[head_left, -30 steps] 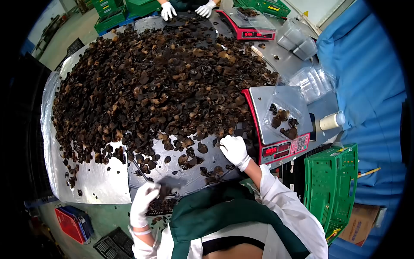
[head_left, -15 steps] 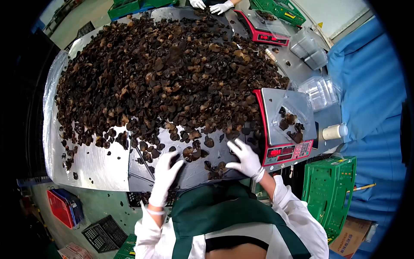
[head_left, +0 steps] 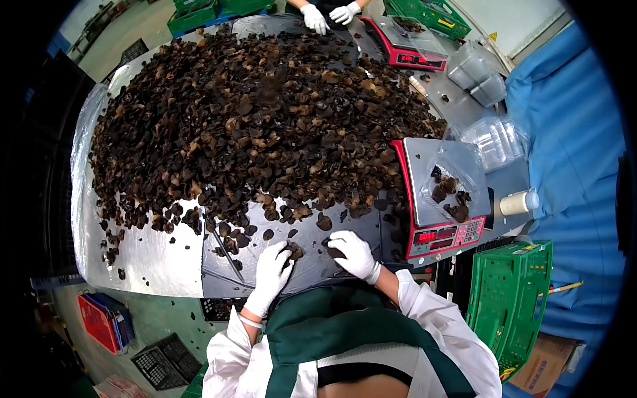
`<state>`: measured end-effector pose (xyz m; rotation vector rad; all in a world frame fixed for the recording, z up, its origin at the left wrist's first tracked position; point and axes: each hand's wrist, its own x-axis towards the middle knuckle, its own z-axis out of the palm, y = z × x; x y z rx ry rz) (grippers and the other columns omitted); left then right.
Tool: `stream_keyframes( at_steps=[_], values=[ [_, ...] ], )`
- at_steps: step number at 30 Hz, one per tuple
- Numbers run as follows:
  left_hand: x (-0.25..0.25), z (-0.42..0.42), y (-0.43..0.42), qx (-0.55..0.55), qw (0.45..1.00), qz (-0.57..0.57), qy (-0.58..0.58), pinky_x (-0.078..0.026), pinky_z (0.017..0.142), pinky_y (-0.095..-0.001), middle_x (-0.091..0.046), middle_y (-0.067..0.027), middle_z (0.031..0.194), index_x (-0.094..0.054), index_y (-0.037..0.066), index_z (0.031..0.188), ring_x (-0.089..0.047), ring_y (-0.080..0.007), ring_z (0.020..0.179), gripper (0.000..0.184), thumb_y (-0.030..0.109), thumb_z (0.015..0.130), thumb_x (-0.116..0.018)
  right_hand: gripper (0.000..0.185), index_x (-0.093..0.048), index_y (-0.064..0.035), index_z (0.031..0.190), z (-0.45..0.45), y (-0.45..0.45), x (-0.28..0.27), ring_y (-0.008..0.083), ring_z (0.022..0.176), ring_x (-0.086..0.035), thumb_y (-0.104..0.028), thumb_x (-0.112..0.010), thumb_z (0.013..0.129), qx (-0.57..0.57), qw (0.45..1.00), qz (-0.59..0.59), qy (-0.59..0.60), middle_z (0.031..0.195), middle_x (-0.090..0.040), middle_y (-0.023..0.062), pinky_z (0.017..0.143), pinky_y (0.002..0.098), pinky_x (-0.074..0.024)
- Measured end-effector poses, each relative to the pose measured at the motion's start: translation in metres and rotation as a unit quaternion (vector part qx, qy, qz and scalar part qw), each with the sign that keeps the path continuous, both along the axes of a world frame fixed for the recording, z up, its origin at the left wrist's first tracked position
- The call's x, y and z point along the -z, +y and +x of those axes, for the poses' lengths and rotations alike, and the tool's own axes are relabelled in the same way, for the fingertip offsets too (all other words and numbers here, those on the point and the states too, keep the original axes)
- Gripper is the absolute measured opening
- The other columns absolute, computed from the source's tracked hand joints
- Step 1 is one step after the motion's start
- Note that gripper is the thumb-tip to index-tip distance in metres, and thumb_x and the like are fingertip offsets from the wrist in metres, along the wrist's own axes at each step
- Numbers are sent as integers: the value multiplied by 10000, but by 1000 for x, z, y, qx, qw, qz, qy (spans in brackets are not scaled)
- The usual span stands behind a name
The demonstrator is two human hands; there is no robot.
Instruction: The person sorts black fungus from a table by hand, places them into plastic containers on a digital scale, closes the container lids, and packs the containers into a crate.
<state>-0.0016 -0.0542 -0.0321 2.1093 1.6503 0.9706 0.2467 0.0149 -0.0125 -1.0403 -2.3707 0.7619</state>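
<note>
My left hand (head_left: 273, 271), in a white glove, is closed round a dark brown wood ear mushroom (head_left: 294, 251) near the table's front edge. To its right, my gloved right hand (head_left: 355, 256) curls its fingers over another dark wood ear piece (head_left: 334, 251), partly hidden beneath them. Beyond both hands spreads a large heap of wood ear mushrooms (head_left: 245, 126), with loose pieces scattered along its near side. On my right stands a red scale (head_left: 428, 242) with a lit display, bearing a clear plastic tray (head_left: 470, 174) that holds a few mushroom pieces.
Across the table are a co-worker's gloved hands (head_left: 316, 20) and a second red scale (head_left: 418, 61). Stacked clear trays (head_left: 496, 142) and a cream bottle (head_left: 517, 203) lie at the right. Green crates (head_left: 511, 298) stand by the table, near a blue curtain (head_left: 570, 166).
My hands have moved closer together. They were spread, and now both are closed on mushroom pieces from the table in front of me. The co-worker's hands have shifted slightly.
</note>
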Motion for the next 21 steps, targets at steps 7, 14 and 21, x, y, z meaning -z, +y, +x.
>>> stream_keyframes(
  at_steps=[7, 14, 21],
  values=[
    [2, 20, 26, 74, 997, 5, 35, -457, 883, -436, -542, -180, 1259, -614, 67, 1011, -536, -362, 1140, 323, 131, 706, -698, 493, -543, -177, 1265, -44, 36, -9, 294, 1232, -431, -372, -623, 820, -25, 976, 82, -201, 1423, -399, 108, 877, 430, -454],
    [1, 5, 4, 72, 996, -25, 40, -498, 800, -375, -610, -110, 1099, -626, 72, 989, -598, -293, 959, 236, 65, 755, -648, 208, -609, -82, 1001, -27, 36, -5, 186, 925, -608, -118, -656, 802, -2, 996, -81, 33, 1058, -614, 54, 776, 289, -505],
    [-28, -6, 11, -183, 857, -224, -428, -475, 759, -272, -641, -48, 1014, -626, 51, 1073, -595, -140, 888, 177, 100, 913, -566, 329, -622, -113, 1159, -73, 72, -45, 283, 941, -614, -129, -628, 830, 36, 998, -32, 39, 1068, -618, 101, 824, 337, -505]
  ],
)
